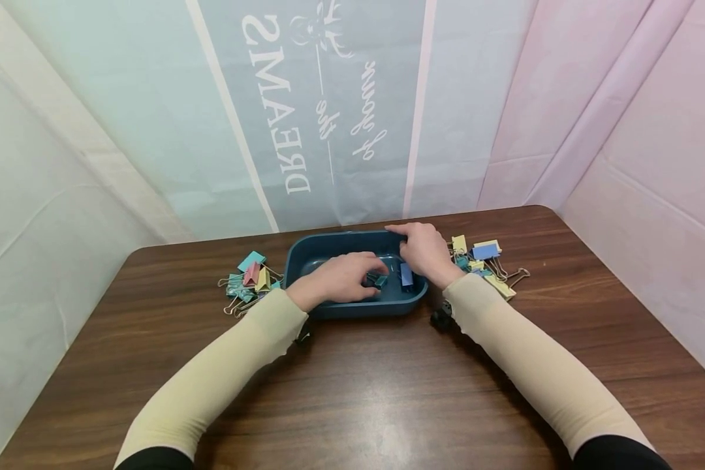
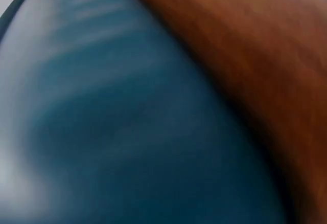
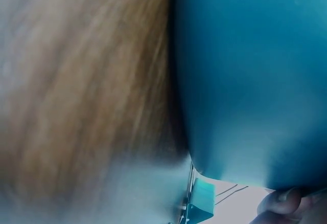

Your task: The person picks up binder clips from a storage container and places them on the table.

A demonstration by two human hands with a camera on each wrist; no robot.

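Note:
In the head view a dark blue plastic bin stands on the wooden table. My left hand reaches into it over the near left side. Its fingers and thumb curve apart around a teal binder clip, with a visible gap between the tips. At the bin's right end is my right hand, its index finger stretched along the far rim. Just below that hand a blue binder clip stands inside the bin. In the right wrist view a fingertip shows by the rim; the left wrist view shows mostly bin wall.
Left of the bin lies a pile of teal, pink and yellow binder clips. Another pile, yellow, blue and teal clips, lies to the right, partly behind my right wrist. A printed cloth hangs behind the table.

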